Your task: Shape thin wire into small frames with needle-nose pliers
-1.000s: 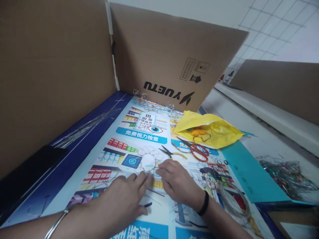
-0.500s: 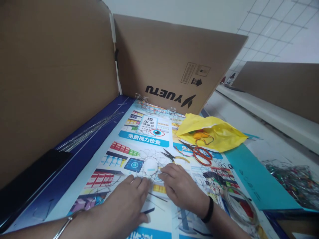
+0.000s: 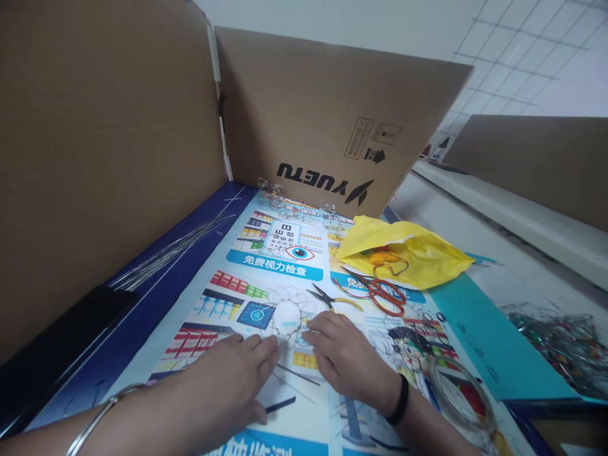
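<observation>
The wire flower (image 3: pixel 300 316) lies flat on the printed poster (image 3: pixel 308 421), between and just beyond the hands; its loops fan outward around a printed white disc, and it looks roughly round, so a long axis cannot be told. The left hand (image 3: pixel 230 373) is palm-down at its near left, the right hand (image 3: pixel 349 354) has bent fingers at its near right edge; whether either grasps the wire cannot be told. By the left thumb a dark strip (image 3: pixel 280 405) slants to the far right. Beyond the right hand, the pliers (image 3: pixel 332 299) point far left, as do the blades of the orange-handled scissors (image 3: pixel 380 289), near the yellow bag (image 3: pixel 418 250). "YUETU" stands upside down on the far cardboard (image 3: pixel 308 107). The poster reads "免费视力检查" under an eye chart; right of it, "免费" begins a partly covered label. The near heading is cut off.
</observation>
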Motion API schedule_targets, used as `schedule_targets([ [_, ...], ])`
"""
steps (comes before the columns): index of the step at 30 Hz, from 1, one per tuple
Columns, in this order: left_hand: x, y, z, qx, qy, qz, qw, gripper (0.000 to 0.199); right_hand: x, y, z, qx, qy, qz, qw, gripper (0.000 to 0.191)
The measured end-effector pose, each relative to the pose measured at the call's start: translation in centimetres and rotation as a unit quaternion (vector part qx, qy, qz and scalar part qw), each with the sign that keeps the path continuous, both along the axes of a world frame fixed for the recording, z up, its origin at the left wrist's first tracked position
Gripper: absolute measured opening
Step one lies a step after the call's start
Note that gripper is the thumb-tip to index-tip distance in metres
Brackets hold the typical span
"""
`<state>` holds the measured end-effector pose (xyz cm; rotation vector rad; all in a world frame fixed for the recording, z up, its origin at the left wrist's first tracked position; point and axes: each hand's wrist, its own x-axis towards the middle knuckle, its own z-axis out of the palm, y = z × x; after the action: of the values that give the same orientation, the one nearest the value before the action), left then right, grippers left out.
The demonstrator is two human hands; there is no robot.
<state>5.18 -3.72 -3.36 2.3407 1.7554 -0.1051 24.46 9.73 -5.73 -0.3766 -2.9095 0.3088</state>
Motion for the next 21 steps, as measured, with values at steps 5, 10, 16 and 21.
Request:
schedule_targets([
  [5, -1.5, 0.3, 0.3, 0.033, 0.029, 0.013, 0.999, 0.057, 0.0, -0.1, 0.2, 0.008, -0.001, -0.004, 1.000, 0.030],
  [10, -1.8, 0.5, -0.1, 0.039, 0.039, 0.015, 0.998, 0.050, -0.1, -0.1, 0.3, 0.012, 0.000, -0.005, 1.000, 0.029],
  [16, -1.9, 0.9, 0.3, 0.024, -0.002, 0.016, 1.000, 0.052, -0.1, -0.1, 0.3, 0.008, 0.003, -0.004, 1.000, 0.030],
  [21, -2.3, 1.2, 1.3, -0.011, -0.025, 0.020, 0.999, 0.057, 0.0, -0.1, 0.2, 0.012, 0.007, -0.002, 1.000, 0.029],
])
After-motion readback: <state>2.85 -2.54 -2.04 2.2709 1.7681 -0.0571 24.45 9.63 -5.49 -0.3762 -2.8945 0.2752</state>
